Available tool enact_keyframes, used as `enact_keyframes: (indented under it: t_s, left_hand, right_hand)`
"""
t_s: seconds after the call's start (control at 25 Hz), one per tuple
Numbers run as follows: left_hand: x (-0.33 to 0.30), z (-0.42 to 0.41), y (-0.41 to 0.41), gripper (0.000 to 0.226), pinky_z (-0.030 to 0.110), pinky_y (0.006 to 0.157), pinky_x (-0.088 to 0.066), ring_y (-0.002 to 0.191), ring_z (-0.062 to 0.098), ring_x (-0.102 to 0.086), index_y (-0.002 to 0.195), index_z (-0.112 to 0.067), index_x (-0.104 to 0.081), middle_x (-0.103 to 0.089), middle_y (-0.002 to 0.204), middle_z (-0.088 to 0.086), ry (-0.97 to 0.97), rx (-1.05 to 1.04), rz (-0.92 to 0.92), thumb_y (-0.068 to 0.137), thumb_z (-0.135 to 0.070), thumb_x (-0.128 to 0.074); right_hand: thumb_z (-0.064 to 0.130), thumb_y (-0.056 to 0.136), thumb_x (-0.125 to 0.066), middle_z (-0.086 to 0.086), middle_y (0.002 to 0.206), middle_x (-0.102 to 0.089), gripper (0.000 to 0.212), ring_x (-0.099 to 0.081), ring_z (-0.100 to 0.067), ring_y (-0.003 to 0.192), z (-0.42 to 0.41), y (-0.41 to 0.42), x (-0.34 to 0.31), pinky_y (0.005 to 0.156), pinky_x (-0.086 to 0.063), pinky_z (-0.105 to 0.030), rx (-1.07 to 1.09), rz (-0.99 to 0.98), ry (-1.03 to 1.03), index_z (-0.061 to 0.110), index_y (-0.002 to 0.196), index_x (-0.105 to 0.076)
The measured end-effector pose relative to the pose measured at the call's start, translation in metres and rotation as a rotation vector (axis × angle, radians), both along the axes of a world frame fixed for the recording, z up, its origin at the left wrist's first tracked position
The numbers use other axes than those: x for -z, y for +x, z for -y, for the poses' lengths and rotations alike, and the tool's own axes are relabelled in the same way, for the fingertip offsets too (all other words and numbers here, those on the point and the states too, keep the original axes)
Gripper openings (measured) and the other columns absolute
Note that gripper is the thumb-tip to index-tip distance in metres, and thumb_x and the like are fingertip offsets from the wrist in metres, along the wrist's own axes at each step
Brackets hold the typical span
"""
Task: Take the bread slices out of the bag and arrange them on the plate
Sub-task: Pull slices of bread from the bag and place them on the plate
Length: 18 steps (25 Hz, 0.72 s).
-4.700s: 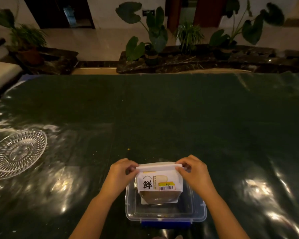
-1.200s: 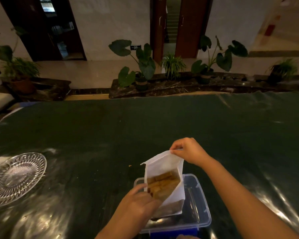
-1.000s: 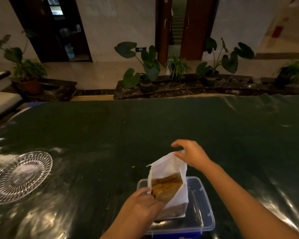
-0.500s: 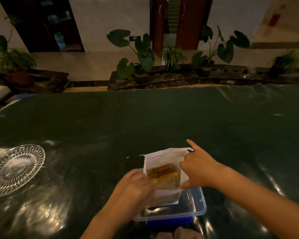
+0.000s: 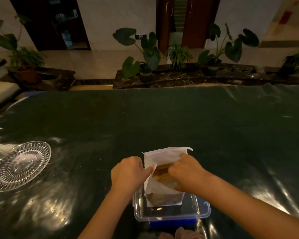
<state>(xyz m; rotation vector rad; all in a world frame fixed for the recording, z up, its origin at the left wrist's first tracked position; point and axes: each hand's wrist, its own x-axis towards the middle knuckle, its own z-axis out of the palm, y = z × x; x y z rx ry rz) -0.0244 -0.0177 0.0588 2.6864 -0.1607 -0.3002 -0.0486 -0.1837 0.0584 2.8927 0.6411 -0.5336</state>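
Note:
A white bread bag (image 5: 164,155) stands upright in a clear plastic box (image 5: 202,211) at the table's near edge, its mouth spread open. Brown bread slices (image 5: 160,170) show inside the opening. My left hand (image 5: 128,173) pinches the bag's left rim. My right hand (image 5: 188,171) reaches into the mouth, its fingers down among the slices; whether it grips one is hidden. A clear cut-glass plate (image 5: 20,165) lies on the table far to the left, with nothing on it.
The table carries a dark green glossy cover (image 5: 162,118). The box has a blue clip (image 5: 173,222) on its near side. Potted plants (image 5: 145,54) line a stone ledge beyond the far edge. Something pale and pinkish (image 5: 185,234) shows at the bottom edge.
My right hand has left the bag's top corner and gone down into its mouth. My left hand has shifted from the bag's front to its left rim. The bag's mouth is spread wider.

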Motion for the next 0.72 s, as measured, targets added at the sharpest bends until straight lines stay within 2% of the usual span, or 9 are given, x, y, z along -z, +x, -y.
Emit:
enact_keyframes:
  t_s: [0.08,0.16,0.24,0.32,0.44,0.56,0.64,0.72]
  left_hand:
    - [0.003,0.002,0.006,0.053,0.027,0.055,-0.047,0.055,0.010,-0.055,0.064,-0.022,-0.059,-0.057,0.058,-0.005,-0.055,-0.044,-0.052,0.068,-0.074,-0.050]
    - [0.007,0.004,0.007,0.051,0.026,0.051,-0.044,0.053,0.008,-0.053,0.058,-0.025,-0.055,-0.056,0.055,-0.007,-0.025,-0.036,-0.042,0.064,-0.075,-0.051]
    - [0.013,0.003,0.007,0.033,0.026,0.054,-0.049,0.056,0.006,-0.057,0.061,-0.027,-0.056,-0.060,0.060,-0.007,-0.052,-0.008,-0.073,0.074,-0.057,-0.060]
    - [0.020,-0.006,0.010,0.016,0.026,0.061,-0.054,0.062,0.006,-0.061,0.066,-0.028,-0.062,-0.065,0.067,-0.004,-0.200,-0.035,-0.140,0.082,-0.033,-0.062]
    - [0.025,-0.026,0.010,0.017,0.022,0.064,-0.051,0.068,0.005,-0.063,0.067,-0.027,-0.068,-0.068,0.072,-0.004,-0.433,-0.138,-0.264,0.083,-0.021,-0.063]
    - [0.028,-0.031,0.003,0.018,0.028,0.071,-0.053,0.072,0.008,-0.064,0.065,-0.027,-0.068,-0.069,0.075,-0.004,-0.508,-0.197,-0.323,0.081,-0.019,-0.065]
    - [0.028,-0.028,0.001,0.017,0.029,0.071,-0.055,0.073,0.011,-0.065,0.066,-0.024,-0.070,-0.069,0.075,-0.001,-0.522,-0.218,-0.328,0.081,-0.019,-0.066]
    - [0.026,-0.028,0.002,0.015,0.028,0.069,-0.053,0.071,0.011,-0.064,0.068,-0.023,-0.071,-0.069,0.074,-0.001,-0.530,-0.219,-0.324,0.081,-0.019,-0.065]
  right_hand:
    - [0.038,0.083,-0.060,-0.008,0.112,-0.063,0.045,-0.058,-0.026,0.105,-0.010,0.000,-0.001,0.092,-0.047,-0.039,-0.014,-0.035,0.055,0.016,0.121,-0.052]
    - [0.044,0.078,-0.062,-0.005,0.107,-0.063,0.047,-0.057,-0.024,0.098,-0.019,-0.001,-0.001,0.086,-0.047,-0.038,0.003,-0.095,0.119,0.018,0.117,-0.054]
    - [0.051,0.074,-0.062,-0.002,0.101,-0.065,0.046,-0.055,-0.019,0.089,-0.022,0.000,0.003,0.078,-0.044,-0.033,0.043,-0.096,0.181,0.022,0.109,-0.058]
    - [0.051,0.075,-0.061,0.000,0.095,-0.067,0.040,-0.056,-0.014,0.082,-0.014,0.002,0.004,0.072,-0.043,-0.028,0.086,-0.112,0.241,0.022,0.102,-0.062]
    - [0.040,0.080,-0.061,0.000,0.098,-0.069,0.029,-0.062,-0.014,0.086,0.005,0.009,0.003,0.075,-0.052,-0.029,0.190,-0.216,0.363,0.019,0.100,-0.065]
    - [0.025,0.082,-0.062,-0.003,0.102,-0.067,0.022,-0.064,-0.017,0.090,0.002,0.032,0.008,0.082,-0.056,-0.035,0.245,-0.242,0.458,0.019,0.103,-0.065]
    - [0.020,0.080,-0.063,-0.004,0.104,-0.067,0.026,-0.063,-0.020,0.092,-0.015,0.047,0.019,0.085,-0.055,-0.036,0.211,-0.260,0.427,0.020,0.107,-0.064]
    - [0.024,0.080,-0.065,-0.005,0.104,-0.067,0.028,-0.062,-0.021,0.094,-0.030,0.050,0.035,0.086,-0.051,-0.034,0.180,-0.262,0.338,0.019,0.108,-0.062]
